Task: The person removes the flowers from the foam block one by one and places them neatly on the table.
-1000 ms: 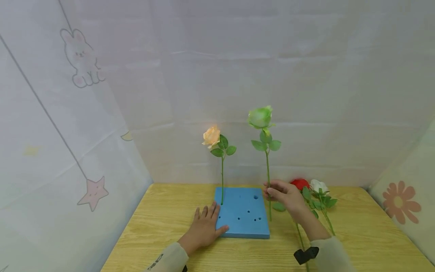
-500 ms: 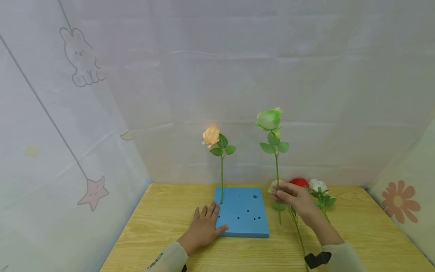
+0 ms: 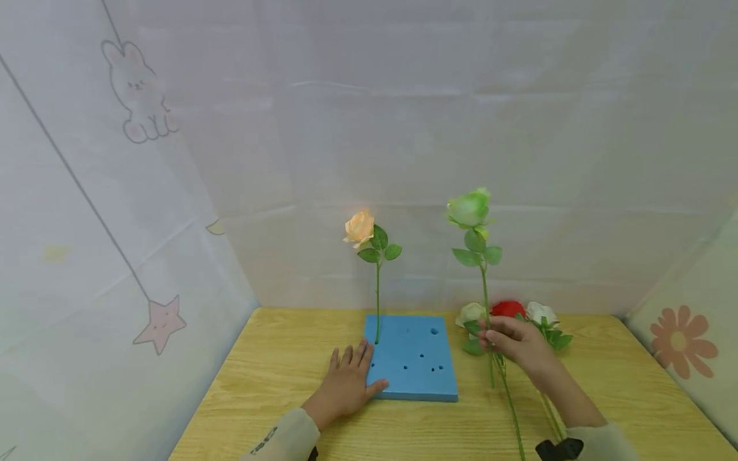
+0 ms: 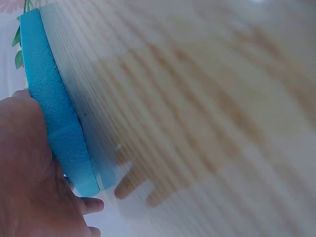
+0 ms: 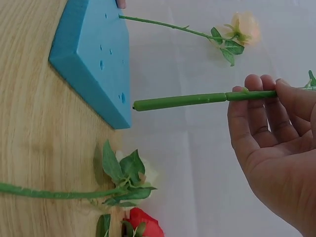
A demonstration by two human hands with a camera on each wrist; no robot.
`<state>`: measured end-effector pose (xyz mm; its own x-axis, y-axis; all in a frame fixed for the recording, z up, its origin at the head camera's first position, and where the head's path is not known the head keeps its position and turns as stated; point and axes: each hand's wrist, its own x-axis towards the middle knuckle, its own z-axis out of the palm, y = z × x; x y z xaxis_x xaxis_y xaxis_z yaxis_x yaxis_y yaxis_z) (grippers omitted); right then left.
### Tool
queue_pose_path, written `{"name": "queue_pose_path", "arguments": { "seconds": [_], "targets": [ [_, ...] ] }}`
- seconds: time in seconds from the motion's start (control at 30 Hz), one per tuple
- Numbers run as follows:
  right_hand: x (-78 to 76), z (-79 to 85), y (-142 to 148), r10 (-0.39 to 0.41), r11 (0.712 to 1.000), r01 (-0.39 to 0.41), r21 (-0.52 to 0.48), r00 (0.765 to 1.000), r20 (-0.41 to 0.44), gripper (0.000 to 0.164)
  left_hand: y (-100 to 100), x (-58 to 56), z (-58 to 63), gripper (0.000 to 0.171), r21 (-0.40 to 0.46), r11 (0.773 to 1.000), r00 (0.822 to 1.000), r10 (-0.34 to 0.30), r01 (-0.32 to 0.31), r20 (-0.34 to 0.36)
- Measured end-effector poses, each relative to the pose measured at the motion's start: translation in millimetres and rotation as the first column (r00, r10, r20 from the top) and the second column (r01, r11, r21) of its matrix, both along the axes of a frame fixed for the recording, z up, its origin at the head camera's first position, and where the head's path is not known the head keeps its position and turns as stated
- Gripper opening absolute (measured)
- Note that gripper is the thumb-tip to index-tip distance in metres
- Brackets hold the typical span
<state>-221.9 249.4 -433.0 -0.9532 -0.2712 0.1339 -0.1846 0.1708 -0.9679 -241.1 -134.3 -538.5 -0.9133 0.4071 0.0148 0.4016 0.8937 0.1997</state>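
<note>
My left hand (image 3: 343, 387) lies with spread fingers on the left edge of a blue foam block (image 3: 403, 385), thumb over its front corner. An artificial peach rose (image 3: 360, 227) stands upright in one of the block's holes. To the right of the block, my right hand (image 3: 524, 349) pinches the stem of an artificial green rose (image 3: 469, 209) between thumb and fingers, bloom up. In the right wrist view the bare lower end of that stem (image 5: 177, 101) sticks out past the fingers, apart from the block.
On the right of the wooden table (image 3: 288, 358) lie several loose roses: a cream one (image 3: 471, 312), a red one (image 3: 507, 309) and a white one (image 3: 542, 312). Their stems run toward the front edge. A pale printed cloth (image 3: 369, 160) hangs behind and at both sides.
My right hand has carried the green rose rightward, away from the block, and slightly lower. The cream rose behind it has come into view. My left hand stays on the block.
</note>
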Motion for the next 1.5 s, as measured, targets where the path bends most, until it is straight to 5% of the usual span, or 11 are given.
{"name": "queue_pose_path", "arguments": {
  "seconds": [0.37,1.03,1.5],
  "targets": [
    [18.6,0.7,23.2,-0.03,0.999,0.027,0.044,0.998,0.051,0.057,-1.6,-4.0,-8.1,0.091,0.004,1.0,1.0,-0.005,0.005,-0.029],
    [38.5,-1.5,65.7,-0.075,0.989,0.06,0.137,0.992,0.106,0.062,-2.2,-4.3,-4.8,0.092,-0.009,1.0,1.0,0.008,-0.008,0.008],
    [47.2,-11.0,98.8,-0.023,0.996,0.007,0.085,0.98,0.196,0.06,-0.8,-3.2,-3.1,0.091,-0.009,1.0,1.0,0.003,-0.003,0.001]
  ]
}}
